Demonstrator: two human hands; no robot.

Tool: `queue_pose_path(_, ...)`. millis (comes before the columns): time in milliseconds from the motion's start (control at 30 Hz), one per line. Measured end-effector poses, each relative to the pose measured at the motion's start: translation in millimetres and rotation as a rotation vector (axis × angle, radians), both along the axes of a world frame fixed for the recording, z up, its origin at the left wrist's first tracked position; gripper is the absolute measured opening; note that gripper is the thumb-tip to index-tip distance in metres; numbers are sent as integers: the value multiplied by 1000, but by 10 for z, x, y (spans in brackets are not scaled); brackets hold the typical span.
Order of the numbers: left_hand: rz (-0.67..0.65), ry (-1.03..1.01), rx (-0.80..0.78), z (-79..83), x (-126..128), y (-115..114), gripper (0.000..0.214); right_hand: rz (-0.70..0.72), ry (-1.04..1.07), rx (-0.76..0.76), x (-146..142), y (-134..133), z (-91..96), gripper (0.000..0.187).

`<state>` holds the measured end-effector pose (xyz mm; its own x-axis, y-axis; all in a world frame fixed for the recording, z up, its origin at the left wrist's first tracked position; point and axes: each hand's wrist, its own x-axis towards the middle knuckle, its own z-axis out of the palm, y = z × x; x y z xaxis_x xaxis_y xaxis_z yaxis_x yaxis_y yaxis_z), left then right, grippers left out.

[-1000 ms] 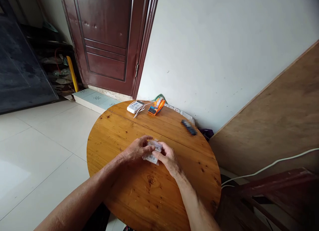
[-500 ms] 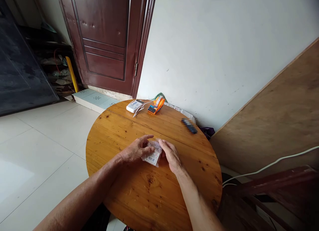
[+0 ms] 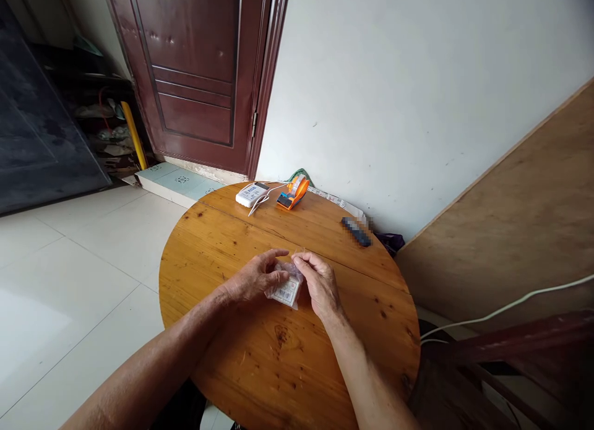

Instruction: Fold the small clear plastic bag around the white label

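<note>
Holding a small clear plastic packet with a white barcode label (image 3: pixel 286 288) between them, both hands meet near the middle of the round honey-coloured wooden desk (image 3: pixel 241 349). The left hand (image 3: pixel 253 277) grips the packet's left edge, its thumb stretched along the top and its fingers (image 3: pixel 277 254) curled around the plastic. The right hand (image 3: pixel 320 284) pinches the packet's upper right corner, its fingers (image 3: pixel 301 262) closed narrowly on the crinkled film. The packet sits low over the desk, tilted with its label facing up; whether its lower edge touches the wood cannot be told.

At the far edge of the desk, well apart from the hands, lies a flat white rectangular device (image 3: pixel 251 193) with a thin white cable (image 3: pixel 264 198) looping from it. Just beside it on the right stands an orange tape dispenser (image 3: pixel 292 193). Further right along the rim rests a dark slim bar-shaped object (image 3: pixel 356 231), its surface blurred.

Behind the desk rises a pale plastered wall (image 3: pixel 417 96), with a dark red-brown panelled door (image 3: pixel 195 71) to the left. A large plywood board (image 3: pixel 520 219) leans against the wall on the right, and a white cord (image 3: pixel 505 306) runs across in front of it. Glossy white floor tiles (image 3: pixel 69 281) spread to the left of the desk.
</note>
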<state>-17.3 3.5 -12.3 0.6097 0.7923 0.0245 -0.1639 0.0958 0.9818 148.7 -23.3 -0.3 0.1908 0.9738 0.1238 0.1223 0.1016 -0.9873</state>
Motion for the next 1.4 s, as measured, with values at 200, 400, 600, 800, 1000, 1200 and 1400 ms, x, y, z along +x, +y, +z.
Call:
queue_pose_path(200, 141, 174, 141, -96, 51, 11, 66, 39, -210, 28, -26, -122, 83, 23)
queue_pose_path(400, 281, 395, 310, -17, 91, -4, 45, -32, -334, 112, -57, -112, -4, 25)
queue_pose_path(600, 369, 419, 368, 81, 18, -40, 33, -50, -310, 35, -7, 29, -86, 29)
queue_pose_path(800, 304, 460, 569, 69, 12, -111, 22, -50, -277, 68, -8, 31, -106, 22)
queue_pose_path(1000, 242, 436, 518, 64, 22, -74, 23, -70, -322, 114, -39, 10, -91, 18)
queue_pose_path(1200, 226, 431, 549, 34, -4, -38, 24, -90, -355, 132, -59, -53, -40, 15)
queue_pose_path(1400, 224, 433, 466, 11, -13, -1, 28, -20, -429, 158, -25, -127, -45, 17)
